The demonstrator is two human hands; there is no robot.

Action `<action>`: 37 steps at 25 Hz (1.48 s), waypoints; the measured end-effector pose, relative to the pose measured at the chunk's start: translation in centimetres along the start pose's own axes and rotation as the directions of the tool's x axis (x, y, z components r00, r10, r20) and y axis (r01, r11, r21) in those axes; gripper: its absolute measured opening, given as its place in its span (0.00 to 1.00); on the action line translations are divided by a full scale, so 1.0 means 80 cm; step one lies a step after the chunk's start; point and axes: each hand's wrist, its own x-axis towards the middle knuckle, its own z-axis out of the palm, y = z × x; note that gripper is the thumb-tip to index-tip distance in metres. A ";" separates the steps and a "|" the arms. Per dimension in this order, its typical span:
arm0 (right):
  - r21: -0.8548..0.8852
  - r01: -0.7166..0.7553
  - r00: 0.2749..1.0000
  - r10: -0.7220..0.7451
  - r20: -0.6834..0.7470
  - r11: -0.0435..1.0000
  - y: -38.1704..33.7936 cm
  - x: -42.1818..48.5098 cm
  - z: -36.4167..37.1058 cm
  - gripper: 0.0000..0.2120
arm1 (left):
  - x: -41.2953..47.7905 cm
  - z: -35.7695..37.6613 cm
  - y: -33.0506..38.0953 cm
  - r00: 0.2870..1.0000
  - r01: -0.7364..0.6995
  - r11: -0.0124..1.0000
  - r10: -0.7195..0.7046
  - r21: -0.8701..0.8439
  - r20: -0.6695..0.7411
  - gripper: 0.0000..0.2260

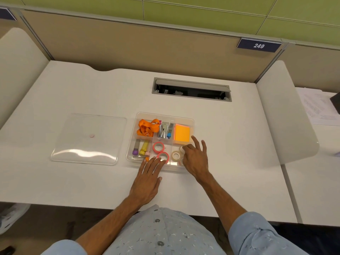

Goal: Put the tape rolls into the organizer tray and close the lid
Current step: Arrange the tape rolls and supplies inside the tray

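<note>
From the head view, the clear plastic organizer tray (191, 120) is sitting on the white desk (230, 144) with its long axis running left to right. Just to its left, apart from it, the clear flat lid (88, 138) is lying with its long side parallel to the tray.

Two pink-rimmed tape rolls (159, 147) are lying flat, holes facing up, in the near middle compartment. A cream tape roll (176, 156) is lying flat in the near right compartment.

The left hand (147, 183) is resting flat with fingers spread, holding nothing, fingertips touching the nearer pink roll. The right hand (196, 159) is pinching a small white tape roll (182, 148) over the near right compartment.

A dark blue label (259, 45) on the partition is reading "249".
</note>
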 end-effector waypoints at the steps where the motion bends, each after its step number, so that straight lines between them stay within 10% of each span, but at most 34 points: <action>1: 0.025 0.013 1.000 -0.013 -0.015 1.000 -0.003 0.002 0.000 0.18 | 0.000 -0.001 -0.001 1.000 0.003 1.000 -0.003 0.004 0.001 0.26; 20: -0.036 0.066 0.993 -0.061 0.105 0.997 -0.033 0.023 0.001 0.26 | 0.000 0.001 0.003 1.000 0.015 0.998 -0.016 0.055 0.014 0.27; 31: 0.230 0.009 0.979 0.038 -0.199 0.973 -0.009 0.002 0.000 0.24 | 0.000 0.004 0.002 1.000 0.004 1.000 -0.004 0.021 -0.016 0.29; 37: 0.128 -0.042 0.991 0.057 -0.118 0.991 0.008 -0.006 -0.001 0.25 | -0.002 0.004 0.001 0.999 -0.012 1.000 0.013 0.017 -0.037 0.29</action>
